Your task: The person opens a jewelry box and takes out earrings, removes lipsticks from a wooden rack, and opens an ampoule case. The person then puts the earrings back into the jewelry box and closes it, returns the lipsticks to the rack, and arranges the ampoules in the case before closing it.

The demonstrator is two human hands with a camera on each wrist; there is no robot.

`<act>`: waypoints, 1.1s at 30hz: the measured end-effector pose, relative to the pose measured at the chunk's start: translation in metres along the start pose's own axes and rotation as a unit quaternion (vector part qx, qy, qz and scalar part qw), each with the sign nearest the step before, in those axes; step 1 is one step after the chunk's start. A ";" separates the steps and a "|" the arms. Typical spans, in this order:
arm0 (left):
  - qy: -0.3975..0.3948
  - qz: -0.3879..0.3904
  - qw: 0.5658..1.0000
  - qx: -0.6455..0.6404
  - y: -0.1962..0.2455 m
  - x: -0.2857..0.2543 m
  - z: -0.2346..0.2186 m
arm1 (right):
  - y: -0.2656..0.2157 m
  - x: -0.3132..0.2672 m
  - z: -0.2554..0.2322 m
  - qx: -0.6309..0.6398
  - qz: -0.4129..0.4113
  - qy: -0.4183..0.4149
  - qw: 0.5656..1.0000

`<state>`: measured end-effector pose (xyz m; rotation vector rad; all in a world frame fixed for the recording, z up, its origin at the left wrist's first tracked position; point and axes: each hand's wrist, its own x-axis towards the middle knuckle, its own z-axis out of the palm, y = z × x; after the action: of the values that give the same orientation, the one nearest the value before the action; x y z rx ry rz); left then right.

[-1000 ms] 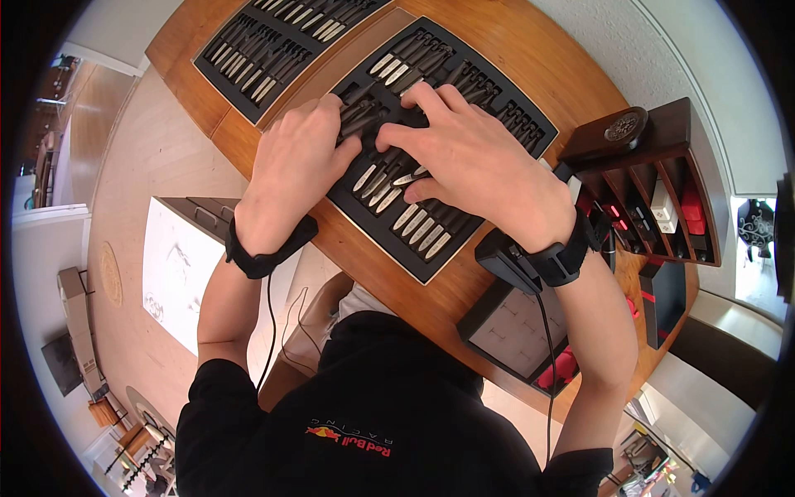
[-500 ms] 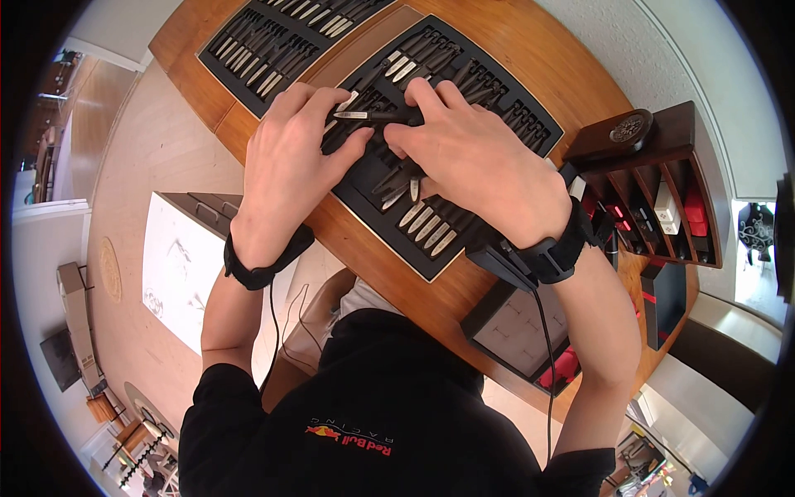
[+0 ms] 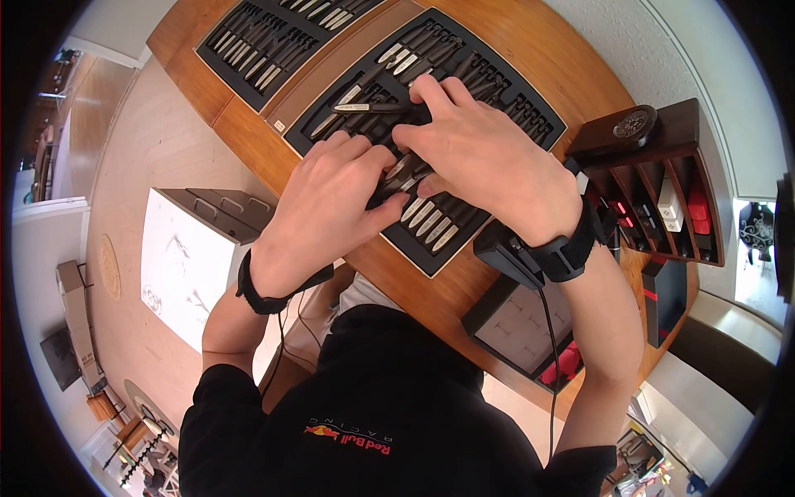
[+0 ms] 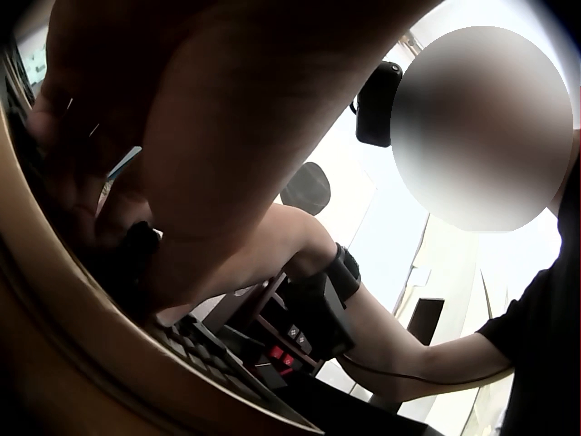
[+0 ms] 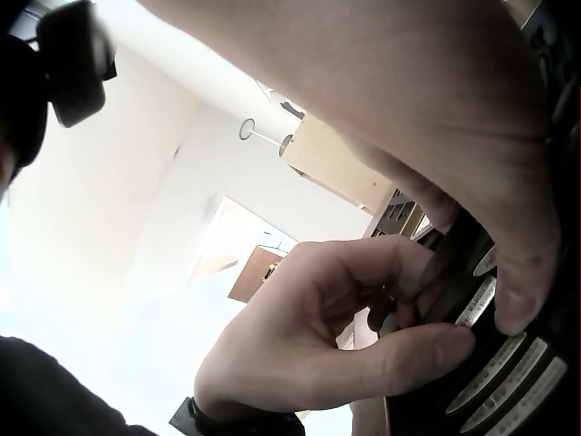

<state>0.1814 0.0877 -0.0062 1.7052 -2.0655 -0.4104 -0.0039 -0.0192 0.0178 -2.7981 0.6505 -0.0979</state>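
Observation:
The black tray [image 3: 431, 263] holds rows of slim dark pieces with pale, pointed, lettered ends [image 3: 429, 224]. Over its middle my right hand [image 3: 493, 149] pinches one such piece [image 3: 356, 108], which juts out leftward from the fingertips, pale end foremost. My left hand [image 3: 327, 207] is at the tray's near rows, fingers bent and thumb opposite them around a dark piece [image 5: 445, 259]. In the right wrist view the left thumb lies close beside the pale ends [image 5: 490, 372], near the right hand's fingertip. Both palms hide much of the tray's middle.
A second filled tray [image 3: 257, 50] joins the first along a brown hinge strip [image 3: 331, 74] on the wooden table [image 3: 580, 62]. Right of it stand a dark wooden organizer [image 3: 654, 174] with compartments and an open box [image 3: 517, 327]. Cables hang from both wrist cameras.
My right hand has lifted a piece out over the tray, where it stays. The left hand has moved from the tray's left side down and right to the near rows.

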 end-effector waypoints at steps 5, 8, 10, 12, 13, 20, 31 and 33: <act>-0.060 -0.031 0.998 0.001 0.008 0.010 0.006 | 0.001 0.000 0.000 -0.009 -0.001 -0.016 1.000; -0.046 -0.027 0.998 -0.025 0.006 0.011 0.010 | 0.007 -0.001 0.002 0.005 -0.013 0.002 1.000; -0.048 -0.043 0.997 -0.030 0.007 0.012 0.006 | 0.013 -0.001 0.000 0.020 -0.023 0.010 0.999; -0.052 -0.059 0.996 -0.035 0.007 0.010 0.005 | 0.015 -0.003 0.000 0.039 -0.033 0.028 0.998; -0.018 -0.042 0.999 0.007 0.006 0.006 0.006 | 0.017 -0.004 0.000 0.039 -0.031 0.028 0.998; 0.136 -0.025 0.987 0.084 0.019 -0.008 0.004 | 0.011 -0.018 -0.005 0.014 -0.040 0.153 0.987; 0.042 0.017 0.995 0.086 0.050 -0.022 0.020 | 0.004 -0.049 0.000 0.028 0.012 0.007 1.000; 0.043 0.008 0.995 0.094 0.060 -0.025 0.021 | 0.005 -0.051 -0.001 0.030 0.002 0.025 0.999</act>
<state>0.1236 0.1236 0.0008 1.7777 -2.1111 -0.1377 -0.0523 -0.0013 0.0170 -2.7455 0.6540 -0.1841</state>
